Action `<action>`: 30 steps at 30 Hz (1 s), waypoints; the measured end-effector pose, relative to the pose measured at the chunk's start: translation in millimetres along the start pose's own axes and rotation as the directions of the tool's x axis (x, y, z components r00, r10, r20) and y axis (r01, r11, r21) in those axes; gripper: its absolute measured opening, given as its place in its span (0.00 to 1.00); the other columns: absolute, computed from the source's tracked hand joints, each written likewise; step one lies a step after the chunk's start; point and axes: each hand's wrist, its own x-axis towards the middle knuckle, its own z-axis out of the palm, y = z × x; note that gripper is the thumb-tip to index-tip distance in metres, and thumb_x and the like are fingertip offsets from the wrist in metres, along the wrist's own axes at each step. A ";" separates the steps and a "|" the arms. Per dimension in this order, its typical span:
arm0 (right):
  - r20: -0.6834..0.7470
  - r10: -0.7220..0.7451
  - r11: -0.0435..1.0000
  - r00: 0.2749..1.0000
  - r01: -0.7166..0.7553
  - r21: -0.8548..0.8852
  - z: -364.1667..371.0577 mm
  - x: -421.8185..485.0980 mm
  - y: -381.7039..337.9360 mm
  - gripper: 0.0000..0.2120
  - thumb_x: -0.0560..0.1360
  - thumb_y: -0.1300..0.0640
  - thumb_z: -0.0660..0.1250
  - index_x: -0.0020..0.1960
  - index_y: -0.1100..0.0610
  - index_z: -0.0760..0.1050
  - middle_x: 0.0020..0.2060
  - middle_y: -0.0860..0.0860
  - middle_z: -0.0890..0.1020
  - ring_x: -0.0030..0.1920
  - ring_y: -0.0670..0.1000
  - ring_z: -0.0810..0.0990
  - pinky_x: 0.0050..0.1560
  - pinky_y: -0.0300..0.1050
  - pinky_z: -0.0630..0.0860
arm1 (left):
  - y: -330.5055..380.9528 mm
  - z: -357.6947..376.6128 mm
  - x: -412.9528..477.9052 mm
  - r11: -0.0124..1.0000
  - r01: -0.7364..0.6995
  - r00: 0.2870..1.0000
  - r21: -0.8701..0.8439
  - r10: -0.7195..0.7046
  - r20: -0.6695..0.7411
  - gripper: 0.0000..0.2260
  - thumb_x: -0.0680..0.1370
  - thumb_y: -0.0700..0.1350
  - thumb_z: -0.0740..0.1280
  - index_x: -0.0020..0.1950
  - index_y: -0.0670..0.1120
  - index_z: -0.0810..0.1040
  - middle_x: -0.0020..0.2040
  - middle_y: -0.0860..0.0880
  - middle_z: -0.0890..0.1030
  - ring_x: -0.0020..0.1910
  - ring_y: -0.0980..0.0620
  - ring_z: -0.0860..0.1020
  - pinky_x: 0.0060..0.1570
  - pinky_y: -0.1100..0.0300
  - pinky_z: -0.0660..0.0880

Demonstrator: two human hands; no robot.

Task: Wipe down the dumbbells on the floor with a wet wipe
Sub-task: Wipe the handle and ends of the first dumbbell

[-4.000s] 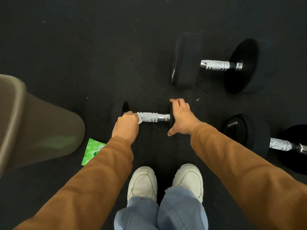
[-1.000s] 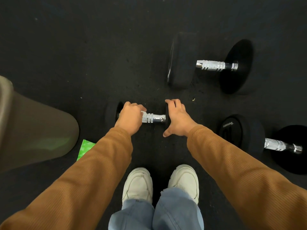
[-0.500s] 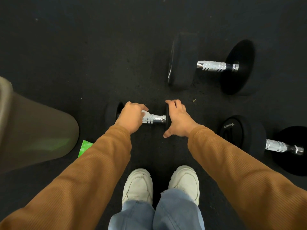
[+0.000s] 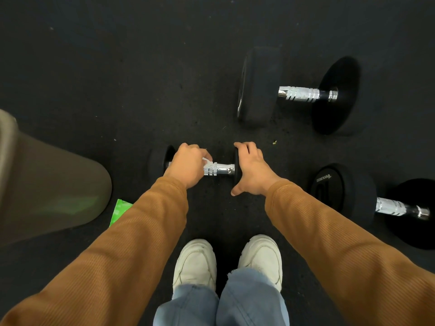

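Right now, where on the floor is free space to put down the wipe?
The wide bare floor beyond the small dumbbell and left of the large dumbbell is free. To the right it is crowded, with the second large dumbbell close by.

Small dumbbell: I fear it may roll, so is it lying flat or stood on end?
Lying flat: the small dumbbell has its handle level on the floor, the right hand bracing one end.

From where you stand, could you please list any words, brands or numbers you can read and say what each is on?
White brand lettering on the end cap of the near-right black rubber dumbbell: upside down, too blurred to read.
Large number beneath it: looks like "10", not certain.
Green wet-wipe packet: print too small, mostly hidden by the sleeve.
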 end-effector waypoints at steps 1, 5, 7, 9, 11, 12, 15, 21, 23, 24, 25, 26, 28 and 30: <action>0.001 -0.001 1.000 1.000 0.001 0.003 0.0 0.1 0.1 0.56 0.60 0.59 0.80 0.76 0.54 0.47 0.73 0.52 0.53 0.74 0.56 0.53 0.71 0.52 0.60 | 2.6 0.8 -0.5 1.000 -0.012 1.000 0.007 0.012 -0.009 0.13 0.79 0.41 0.61 0.63 0.51 0.75 0.57 0.47 0.75 0.58 0.47 0.70 0.59 0.56 0.69; 0.003 0.003 1.000 1.000 -0.003 0.008 -0.6 0.9 -0.4 0.55 0.60 0.60 0.80 0.76 0.54 0.47 0.73 0.52 0.53 0.74 0.56 0.53 0.70 0.52 0.60 | 7.7 4.7 -2.7 0.998 -0.068 0.997 -0.017 0.067 -0.038 0.13 0.80 0.42 0.59 0.63 0.51 0.75 0.57 0.48 0.76 0.56 0.48 0.70 0.59 0.56 0.68; 0.002 0.005 1.000 1.000 -0.005 0.008 -0.7 0.9 -0.2 0.55 0.60 0.60 0.80 0.76 0.54 0.47 0.73 0.52 0.53 0.74 0.56 0.53 0.71 0.52 0.60 | 4.9 3.8 -1.4 0.997 -0.081 0.997 0.008 0.081 -0.013 0.13 0.80 0.43 0.59 0.62 0.52 0.75 0.57 0.49 0.76 0.56 0.48 0.70 0.60 0.56 0.68; 0.001 0.009 1.000 1.000 -0.009 0.008 0.1 0.2 -0.6 0.55 0.60 0.60 0.80 0.76 0.54 0.47 0.73 0.53 0.52 0.74 0.56 0.52 0.71 0.53 0.60 | 1.2 1.5 0.0 0.997 -0.067 0.998 0.039 0.066 0.021 0.13 0.79 0.43 0.62 0.62 0.53 0.75 0.57 0.49 0.76 0.56 0.48 0.70 0.61 0.54 0.68; 0.000 0.010 1.000 1.000 -0.010 0.010 0.4 0.0 -0.4 0.56 0.60 0.60 0.80 0.76 0.54 0.47 0.73 0.52 0.52 0.74 0.56 0.52 0.71 0.53 0.60 | 0.9 -0.2 0.0 0.998 -0.044 0.999 0.047 0.043 0.025 0.14 0.79 0.42 0.62 0.62 0.54 0.75 0.57 0.49 0.76 0.56 0.48 0.70 0.60 0.53 0.69; -0.001 0.011 1.000 1.000 -0.011 0.012 0.2 0.2 -0.6 0.56 0.60 0.60 0.80 0.76 0.54 0.47 0.73 0.52 0.52 0.74 0.56 0.52 0.71 0.53 0.60 | 2.0 -0.1 -0.5 0.998 -0.040 0.999 0.043 0.039 0.015 0.14 0.79 0.42 0.62 0.62 0.53 0.75 0.57 0.49 0.76 0.56 0.48 0.70 0.60 0.53 0.70; -0.001 0.014 1.000 1.000 -0.014 0.021 -0.3 0.7 -1.0 0.55 0.60 0.60 0.80 0.76 0.53 0.48 0.73 0.52 0.53 0.74 0.56 0.52 0.71 0.53 0.60 | 5.8 5.0 -4.5 0.998 -0.066 0.997 0.020 0.067 -0.048 0.13 0.80 0.43 0.60 0.63 0.52 0.75 0.57 0.48 0.76 0.56 0.48 0.70 0.58 0.57 0.68; 0.000 0.002 1.000 1.000 -0.002 0.019 -0.4 -0.8 -0.8 0.55 0.60 0.60 0.80 0.76 0.54 0.48 0.73 0.52 0.53 0.74 0.56 0.53 0.70 0.52 0.61 | -1.9 6.7 -10.2 0.998 -0.070 0.995 -0.001 0.070 -0.072 0.13 0.80 0.43 0.60 0.64 0.51 0.75 0.59 0.49 0.76 0.59 0.50 0.69 0.59 0.58 0.67; -0.002 0.003 1.000 1.000 -0.003 0.021 -0.7 -0.9 -0.8 0.55 0.60 0.60 0.80 0.76 0.54 0.48 0.73 0.52 0.53 0.74 0.56 0.53 0.71 0.52 0.60 | -0.9 6.4 -10.3 0.998 -0.067 0.995 0.010 0.068 -0.077 0.13 0.80 0.43 0.61 0.64 0.51 0.75 0.59 0.49 0.76 0.59 0.50 0.69 0.59 0.58 0.68; -0.002 0.004 1.000 1.000 -0.004 0.023 -0.6 -0.7 -0.8 0.55 0.60 0.60 0.80 0.76 0.54 0.48 0.73 0.52 0.53 0.74 0.56 0.53 0.71 0.52 0.60 | 0.5 7.2 -10.7 0.998 -0.069 0.994 0.014 0.069 -0.084 0.14 0.80 0.43 0.61 0.64 0.51 0.75 0.60 0.49 0.76 0.59 0.50 0.69 0.59 0.58 0.68; -0.002 0.004 1.000 1.000 -0.004 0.024 -0.6 -0.7 -0.8 0.55 0.60 0.60 0.80 0.76 0.54 0.48 0.73 0.52 0.53 0.74 0.56 0.53 0.71 0.52 0.60 | 2.2 7.9 -11.5 0.997 -0.072 0.993 0.014 0.073 -0.093 0.14 0.80 0.43 0.61 0.64 0.51 0.75 0.60 0.49 0.76 0.59 0.50 0.69 0.59 0.58 0.67; -0.002 0.005 1.000 1.000 -0.005 0.024 -0.7 -0.6 -0.9 0.55 0.60 0.60 0.80 0.76 0.54 0.48 0.73 0.52 0.53 0.74 0.56 0.53 0.71 0.52 0.60 | 3.3 8.6 -12.2 0.997 -0.077 0.992 0.011 0.078 -0.101 0.14 0.80 0.43 0.60 0.64 0.50 0.75 0.60 0.50 0.76 0.60 0.50 0.69 0.58 0.58 0.67; -0.001 0.006 1.000 1.000 -0.006 0.021 -0.7 -0.1 -0.9 0.55 0.60 0.60 0.80 0.76 0.53 0.48 0.73 0.52 0.53 0.74 0.56 0.52 0.71 0.52 0.60 | 2.5 10.9 -14.9 0.996 -0.088 0.989 -0.004 0.087 -0.118 0.14 0.80 0.43 0.61 0.64 0.50 0.75 0.61 0.50 0.76 0.60 0.50 0.69 0.59 0.59 0.66; 0.000 0.007 1.000 1.000 -0.007 0.018 -0.5 0.0 -0.6 0.55 0.60 0.60 0.80 0.76 0.53 0.48 0.73 0.52 0.52 0.74 0.56 0.53 0.71 0.52 0.60 | -0.4 12.3 -18.4 0.996 -0.085 0.988 -0.027 0.081 -0.135 0.13 0.79 0.42 0.62 0.63 0.49 0.76 0.60 0.50 0.76 0.59 0.51 0.69 0.59 0.60 0.66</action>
